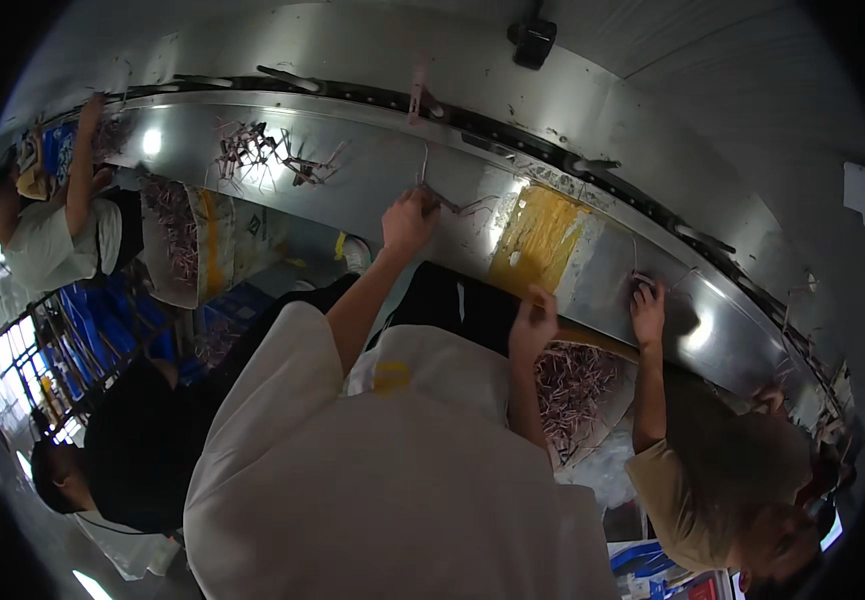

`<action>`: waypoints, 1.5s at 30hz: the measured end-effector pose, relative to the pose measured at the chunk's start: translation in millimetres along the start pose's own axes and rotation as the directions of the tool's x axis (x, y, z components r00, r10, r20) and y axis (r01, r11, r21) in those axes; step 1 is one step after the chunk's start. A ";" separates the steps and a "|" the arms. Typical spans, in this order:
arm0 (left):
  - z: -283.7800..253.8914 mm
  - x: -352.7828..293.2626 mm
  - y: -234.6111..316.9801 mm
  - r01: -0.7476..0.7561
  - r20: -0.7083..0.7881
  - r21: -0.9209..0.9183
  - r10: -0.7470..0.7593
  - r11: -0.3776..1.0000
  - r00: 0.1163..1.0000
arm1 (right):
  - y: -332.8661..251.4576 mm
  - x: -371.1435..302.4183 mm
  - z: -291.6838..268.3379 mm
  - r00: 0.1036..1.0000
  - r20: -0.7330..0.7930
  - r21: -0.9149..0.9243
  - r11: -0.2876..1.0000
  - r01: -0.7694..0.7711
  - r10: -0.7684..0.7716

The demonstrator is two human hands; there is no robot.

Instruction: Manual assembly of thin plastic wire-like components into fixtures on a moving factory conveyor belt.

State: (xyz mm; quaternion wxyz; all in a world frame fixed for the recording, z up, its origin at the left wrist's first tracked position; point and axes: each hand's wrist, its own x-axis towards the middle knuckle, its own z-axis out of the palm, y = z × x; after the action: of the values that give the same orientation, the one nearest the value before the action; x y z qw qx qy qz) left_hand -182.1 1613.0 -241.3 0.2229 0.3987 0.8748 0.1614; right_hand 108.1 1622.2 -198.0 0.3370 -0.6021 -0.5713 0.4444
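Note:
On the metal bench, my left hand (410,220) is closed on a small dark part with thin pinkish wires (444,198). One wire stands up toward the rail, and others spread to the right. My right hand (533,325) is raised at the bench's front edge, beside a yellow patch (537,238) on the metal. Its fingers are loosely curled and apart, with nothing visible in them. Just below and right of it is a sack (582,395) full of many similar wired pieces.
A pile of wired parts (262,155) lies on the bench at left. A dark slotted rail (372,100) with pegs runs along the back. At right, a co-worker's hand (647,310) handles a small dark part. Another sack (177,235) and other people are on the left.

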 end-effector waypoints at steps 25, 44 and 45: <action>-153.8 11.8 44.9 -0.176 -0.382 -0.612 -0.094 0.771 0.919 | -162.0 73.1 69.3 0.959 0.281 0.649 0.731 -0.211 0.028; -37.8 80.0 179.3 -0.568 -0.437 -0.327 0.412 0.755 0.799 | -185.1 192.0 67.5 0.970 -0.003 0.517 0.830 0.210 -0.243; -28.8 78.2 188.5 -0.565 -0.422 -0.342 0.414 0.751 0.807 | -176.9 198.2 59.6 0.976 -0.041 0.497 0.843 0.206 -0.215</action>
State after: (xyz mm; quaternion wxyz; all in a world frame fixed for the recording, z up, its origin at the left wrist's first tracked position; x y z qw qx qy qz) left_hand -124.6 1788.9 -150.6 0.1135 0.5218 0.6990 0.4757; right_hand -25.0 1833.1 -88.6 0.5228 -0.4247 -0.5025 0.5421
